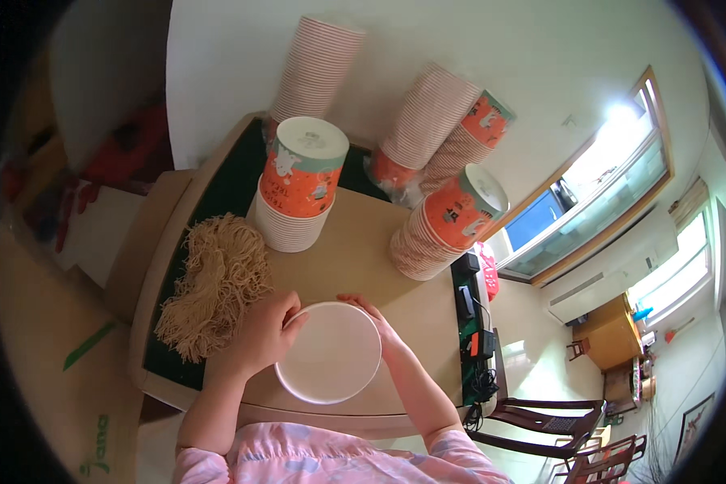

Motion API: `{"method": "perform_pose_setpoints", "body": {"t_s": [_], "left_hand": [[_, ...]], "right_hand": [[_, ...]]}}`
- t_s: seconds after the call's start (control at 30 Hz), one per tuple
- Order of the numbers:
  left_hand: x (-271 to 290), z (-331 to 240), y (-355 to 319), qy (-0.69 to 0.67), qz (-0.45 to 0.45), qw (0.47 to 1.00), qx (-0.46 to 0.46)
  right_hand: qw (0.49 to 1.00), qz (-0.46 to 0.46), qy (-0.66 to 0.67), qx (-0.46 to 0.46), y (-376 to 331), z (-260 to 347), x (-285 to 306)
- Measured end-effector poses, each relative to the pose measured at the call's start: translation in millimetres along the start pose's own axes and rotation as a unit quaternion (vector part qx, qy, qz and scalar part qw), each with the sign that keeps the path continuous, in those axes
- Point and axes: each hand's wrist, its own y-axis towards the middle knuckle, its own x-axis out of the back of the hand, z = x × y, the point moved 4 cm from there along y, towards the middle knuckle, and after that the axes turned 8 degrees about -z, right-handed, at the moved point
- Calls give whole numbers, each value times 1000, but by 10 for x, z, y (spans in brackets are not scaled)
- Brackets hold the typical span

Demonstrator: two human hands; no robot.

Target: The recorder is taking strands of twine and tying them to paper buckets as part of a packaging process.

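A white paper bucket (328,355) with a round rim sits between my two hands, close to my body. I see its pale round inside. My left hand (264,335) is closed at the bucket's left rim, the thumb against the edge; whether a strand is also in its fingers is hidden. Around the bucket's right and far side curls my right hand (377,320), gripping it. A loose bundle of beige string (218,282) lies on the table just left of my left hand. Beyond the hands stands a nested stack of orange-printed paper buckets (300,181), upside down.
More nested paper buckets (452,218) stand at the right, with tall plastic-wrapped stacks (319,68) along the wall. Black power adapters and cables (482,345) line the table's right edge. A dark wooden chair (552,419) stands right of the table, cardboard (64,363) at the left.
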Motion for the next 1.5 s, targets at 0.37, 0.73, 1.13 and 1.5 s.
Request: {"method": "perform_pose_setpoints", "body": {"t_s": [0.37, 0.73, 1.13, 1.5], "left_hand": [[60, -381, 93, -67, -147, 977, -139], [-148, 65, -236, -106, -77, 991, 0], [4, 358, -217, -61, -49, 995, 69], [-300, 492, 14, -78, -40, 995, 39]], "right_hand": [[878, -144, -333, 312, -458, 1661, 196], [178, -397, -583, 686, -979, 3592, 309], [360, -328, -752, 443, 131, 2527, 1029], [417, -329, -759, 377, 116, 2405, 833]]}}
